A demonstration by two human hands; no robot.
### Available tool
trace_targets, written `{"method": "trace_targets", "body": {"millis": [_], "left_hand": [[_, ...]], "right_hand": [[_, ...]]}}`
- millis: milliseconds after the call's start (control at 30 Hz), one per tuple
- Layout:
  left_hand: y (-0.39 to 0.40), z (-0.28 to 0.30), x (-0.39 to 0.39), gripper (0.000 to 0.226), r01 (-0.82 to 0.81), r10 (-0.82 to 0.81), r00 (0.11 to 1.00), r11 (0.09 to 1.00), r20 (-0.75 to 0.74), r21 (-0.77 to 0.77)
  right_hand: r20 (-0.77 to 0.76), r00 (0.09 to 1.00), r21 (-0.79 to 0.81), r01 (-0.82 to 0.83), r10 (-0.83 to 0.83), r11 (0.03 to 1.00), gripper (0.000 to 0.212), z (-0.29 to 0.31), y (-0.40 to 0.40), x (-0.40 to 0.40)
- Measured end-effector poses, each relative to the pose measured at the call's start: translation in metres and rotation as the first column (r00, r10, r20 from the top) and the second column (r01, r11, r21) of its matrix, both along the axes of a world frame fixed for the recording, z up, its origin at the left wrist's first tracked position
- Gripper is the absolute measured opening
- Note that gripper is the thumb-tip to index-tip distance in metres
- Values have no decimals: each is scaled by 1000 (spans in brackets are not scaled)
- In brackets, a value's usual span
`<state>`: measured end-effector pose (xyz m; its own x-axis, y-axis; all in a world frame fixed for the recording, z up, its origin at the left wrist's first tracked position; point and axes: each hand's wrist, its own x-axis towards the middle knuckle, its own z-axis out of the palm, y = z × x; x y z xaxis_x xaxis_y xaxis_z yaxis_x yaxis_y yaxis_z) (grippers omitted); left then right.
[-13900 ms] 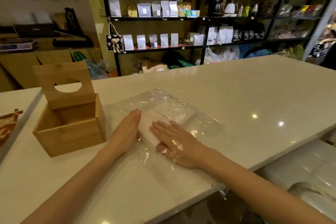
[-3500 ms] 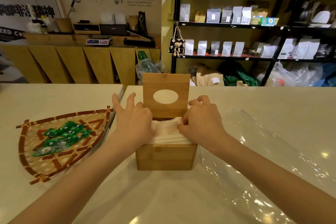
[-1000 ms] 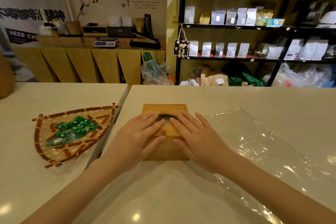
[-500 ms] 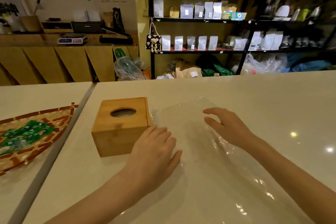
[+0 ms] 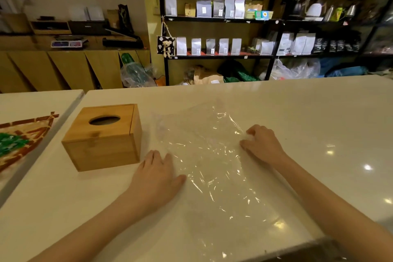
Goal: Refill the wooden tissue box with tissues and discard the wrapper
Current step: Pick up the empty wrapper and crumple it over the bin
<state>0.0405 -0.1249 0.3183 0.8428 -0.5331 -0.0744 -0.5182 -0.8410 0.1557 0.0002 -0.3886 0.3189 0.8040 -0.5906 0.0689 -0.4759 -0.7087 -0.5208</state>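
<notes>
One wooden tissue box (image 5: 104,136) stands lid-closed near the tabletop's (image 5: 308,112) left edge, its oval slot dark (no tissue showing). One clear plastic wrapper (image 5: 208,155) lies spread beside it — the right hand (image 5: 260,144) curled, pinching its right edge, the left hand (image 5: 156,174) flat, fingers together, on its left edge.

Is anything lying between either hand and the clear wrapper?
Nothing visible. The right hand is already bunching the wrapper at its right edge, and the left hand lies flat at its left edge.
</notes>
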Motion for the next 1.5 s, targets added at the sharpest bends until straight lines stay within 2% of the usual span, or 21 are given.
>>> {"method": "trace_targets", "body": {"millis": [67,133,233,300,333,467,567,733,800,867,933,967,1033,1100,1200,1267,1300,1400,1433,1467,1500], "left_hand": [[-6,3,3,66,-9,-10,994,985,-108,-175],[-10,7,5,70,-46,-9,990,920,-140,-388],[-18,16,12,75,-250,-35,929,675,-368,-695],[-20,21,18,65,-403,-96,851,511,-516,-759],[-21,23,22,56,-449,-118,823,462,-555,-765],[-22,29,36,38,-566,-151,749,360,-646,-741],[-23,35,43,44,-524,-143,785,366,-603,-769],[-29,49,48,44,-298,-1,936,530,-351,-794],[-29,58,50,30,-170,58,984,598,-169,-783],[-29,70,51,17,-33,98,994,665,43,-746],[-31,81,52,14,50,130,968,735,213,-676],[-32,86,51,15,84,130,954,752,271,-654],[-37,94,49,15,187,69,929,762,364,-621],[-42,99,47,11,285,-20,915,739,404,-610],[-44,109,43,16,352,-90,920,622,383,-699],[-39,114,48,37,314,-108,947,527,304,-790],[-35,117,52,49,240,-107,971,453,215,-859],[-19,120,74,64,-88,-175,979,111,-107,-990],[-14,118,82,69,-223,-273,935,39,-225,-974],[-11,114,86,78,-362,-422,844,6,-330,-932],[-10,108,86,89,-492,-573,711,7,-407,-871]], "right_hand": [[95,994,82,51,-58,995,27,0,-5,-1],[185,978,214,58,-99,975,26,2,-8,-2],[297,943,411,13,-148,912,35,5,-12,-4],[356,917,531,-41,-178,846,41,8,-15,-6],[375,907,579,-70,-190,812,40,12,-16,-8],[401,892,678,-135,-209,722,26,28,-26,-18],[409,894,668,-157,-183,727,23,35,-36,-24],[487,869,570,-237,-91,787,27,55,-44,-32],[459,888,402,-217,10,890,24,63,-44,-34],[323,944,70,-92,65,993,15,69,-43,-34],[179,981,-276,-29,81,961,16,74,-39,-33],[140,982,-374,-63,124,925,22,77,-35,-32],[101,953,-441,-214,285,872,40,83,-23,-27],[81,894,-426,-368,440,826,50,90,-5,-21],[177,838,-358,-433,516,827,34,100,14,-14],[303,810,-288,-425,503,858,19,112,16,-16],[361,794,-234,-430,489,872,14,119,15,-19],[512,746,44,-517,425,855,10,142,4,-31],[555,735,154,-550,388,821,10,148,0,-35],[589,732,261,-573,343,777,11,152,-3,-37],[604,740,360,-585,296,727,12,152,-7,-36]]}}
